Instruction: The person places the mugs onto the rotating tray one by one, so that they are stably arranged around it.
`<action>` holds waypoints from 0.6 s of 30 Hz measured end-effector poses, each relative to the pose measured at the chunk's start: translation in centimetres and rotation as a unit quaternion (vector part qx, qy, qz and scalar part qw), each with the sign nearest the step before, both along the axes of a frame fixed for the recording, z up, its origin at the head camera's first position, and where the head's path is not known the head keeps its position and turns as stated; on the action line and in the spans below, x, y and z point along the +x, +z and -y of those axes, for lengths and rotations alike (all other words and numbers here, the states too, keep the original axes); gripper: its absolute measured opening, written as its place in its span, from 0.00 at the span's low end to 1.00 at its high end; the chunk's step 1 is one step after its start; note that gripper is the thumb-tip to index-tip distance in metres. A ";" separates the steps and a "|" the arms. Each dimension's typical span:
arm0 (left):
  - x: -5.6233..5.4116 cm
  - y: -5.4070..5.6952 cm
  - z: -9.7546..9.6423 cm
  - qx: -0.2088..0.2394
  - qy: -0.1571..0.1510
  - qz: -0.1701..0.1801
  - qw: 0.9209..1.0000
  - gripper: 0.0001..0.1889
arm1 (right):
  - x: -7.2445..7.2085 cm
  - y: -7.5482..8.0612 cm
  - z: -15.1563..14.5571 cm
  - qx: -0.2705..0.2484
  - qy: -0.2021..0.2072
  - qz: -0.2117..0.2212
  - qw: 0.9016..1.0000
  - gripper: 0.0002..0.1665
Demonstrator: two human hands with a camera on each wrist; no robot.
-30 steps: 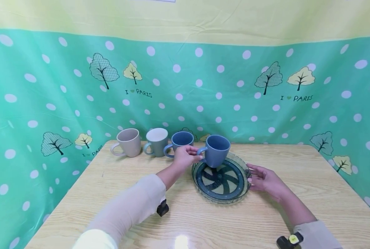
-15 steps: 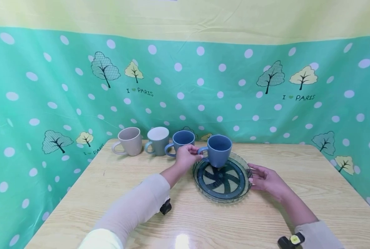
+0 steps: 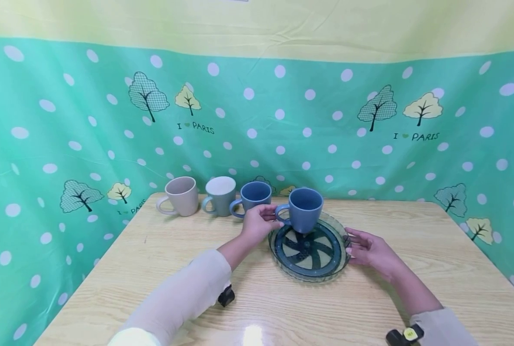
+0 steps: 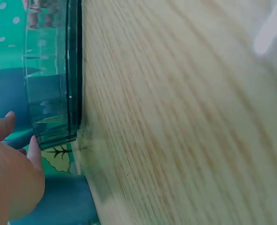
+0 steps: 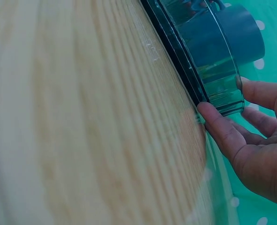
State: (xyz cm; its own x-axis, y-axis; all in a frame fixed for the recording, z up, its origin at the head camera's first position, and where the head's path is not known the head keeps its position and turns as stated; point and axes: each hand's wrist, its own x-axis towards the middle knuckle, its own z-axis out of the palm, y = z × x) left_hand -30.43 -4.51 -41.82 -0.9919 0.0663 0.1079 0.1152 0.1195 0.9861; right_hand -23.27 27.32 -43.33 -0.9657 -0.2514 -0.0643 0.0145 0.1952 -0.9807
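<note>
A blue mug [image 3: 305, 211] stands upright in the back part of a clear green round tray [image 3: 310, 278], its handle toward the left. My left hand [image 3: 257, 225] is at that handle, with thumb and fingertips parted around it; in the left wrist view the fingertips [image 4: 34, 143] show a gap, and contact is hard to tell. At the tray's right side my right hand [image 3: 371, 252] holds the wall. The right wrist view shows one fingertip at the upper rim and another digit low by the base [image 5: 201, 96].
Left of the tray, a second blue mug [image 3: 253, 192], a grey-green mug [image 3: 221, 197] with a white inside and a beige mug [image 3: 183, 197] stand in a row near the table's back edge. A patterned curtain [image 3: 282, 120] hangs behind the wooden table [image 3: 308, 312].
The blue mug has shifted slightly right and settled in the tray. My left fingers have loosened and parted at its handle. The right hand stays at the tray's side.
</note>
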 end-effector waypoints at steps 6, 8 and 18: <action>0.9 0.3 0.8 0.016 -0.001 -0.020 1.000 0.26 | 0.1 0.0 0.1 0.003 0.000 -0.001 1.000 0.41; 1.2 0.3 1.1 0.022 -0.008 -0.028 0.999 0.26 | 0.1 0.0 0.1 0.004 -0.002 -0.001 1.000 0.41; 3.6 2.6 3.1 0.035 -0.066 -0.048 0.996 0.23 | 0.2 0.1 0.2 -0.001 -0.002 0.003 1.000 0.42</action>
